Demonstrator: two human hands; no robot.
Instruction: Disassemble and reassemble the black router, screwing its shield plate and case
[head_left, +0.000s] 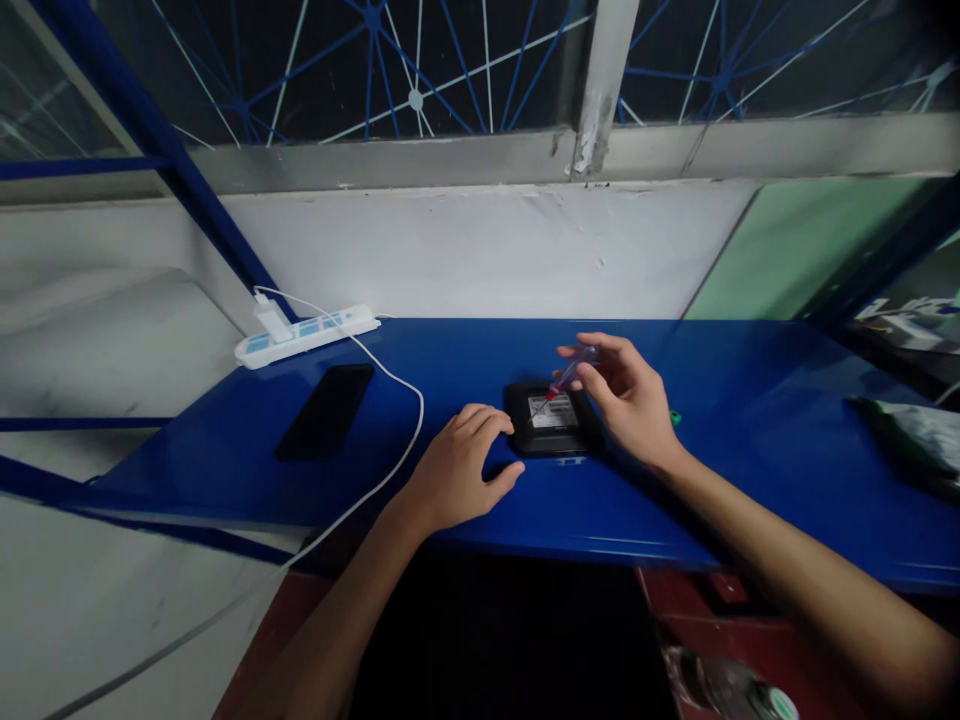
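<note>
A small black box-shaped device (555, 443) with a white printed label lies flat on the blue table (465, 355). My right hand (628, 400) is closed around the clear purplish handle of a screwdriver (574, 372) with a red collar. Its thin shaft slants down and left over the label toward the device's left part; whether the tip touches is too small to tell. At the device's left edge rests my left hand (472, 465), fingers stretched and thumb apart, with nothing in its grasp.
Left on the table lies a black phone (325, 410). Behind it stands a white power strip (307, 336) with a charger (271, 318); its white cable (420, 400) crosses the table. A small green object (675, 418) sits beside my right wrist. A plastic packet (919, 440) lies far right.
</note>
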